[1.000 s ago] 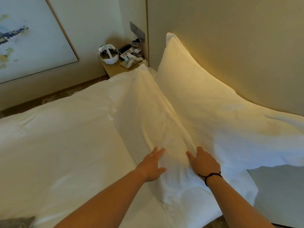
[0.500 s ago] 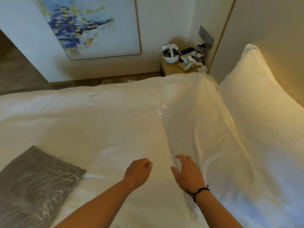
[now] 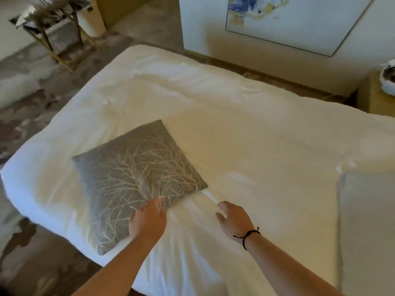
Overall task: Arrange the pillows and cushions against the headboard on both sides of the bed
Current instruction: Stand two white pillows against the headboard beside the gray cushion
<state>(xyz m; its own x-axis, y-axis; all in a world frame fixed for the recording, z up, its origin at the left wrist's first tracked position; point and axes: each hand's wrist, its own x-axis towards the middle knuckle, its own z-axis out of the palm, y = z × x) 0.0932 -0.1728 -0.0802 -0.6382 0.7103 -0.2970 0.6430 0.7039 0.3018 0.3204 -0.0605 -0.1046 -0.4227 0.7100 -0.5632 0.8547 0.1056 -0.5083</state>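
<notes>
A square grey cushion (image 3: pixel 136 184) printed with a pale branching-twig pattern lies flat on the white bed (image 3: pixel 245 129), turned so that its corners point toward the bed's edges, diamond-wise. It sits toward the foot-side edge of the bed, one corner near the mattress rim. Its near edge is slightly lifted and puckered where the left hand (image 3: pixel 147 221) touches it. At the right border, part of a white pillow (image 3: pixel 367 221) lies flat on the bed, well apart from the cushion.

L hand (image 3: pixel 148 221) fingers curled, pinching; R hand (image 3: pixel 234 220) open, hovering.
</notes>
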